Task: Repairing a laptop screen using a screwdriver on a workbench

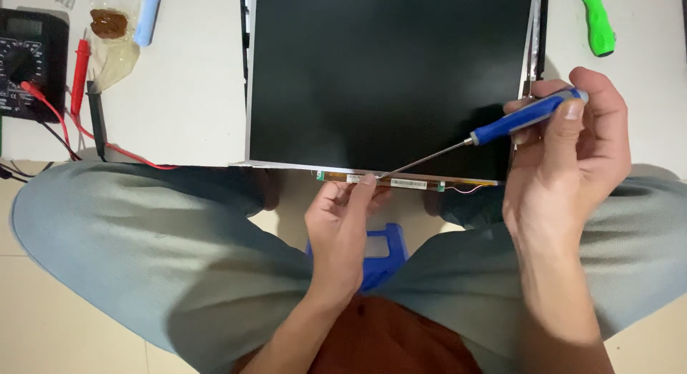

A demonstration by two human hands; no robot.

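A dark flat display panel (386, 74) lies on the white table, its near edge hanging over the table's front. Along that edge runs a narrow circuit strip (408, 180) with small labels. My left hand (342, 227) pinches the strip from below, fingertips at its left part. My right hand (565, 159) grips a blue-handled screwdriver (526, 116); its thin metal shaft slants down left, and the tip meets the strip beside my left fingertips.
A black multimeter (28, 59) with red and black probe leads (80, 77) sits at the table's left. A clear plastic bag (111, 31) and a light blue tool (148, 13) lie near it. A green-handled screwdriver (597, 23) lies top right. A blue stool (383, 252) shows between my knees.
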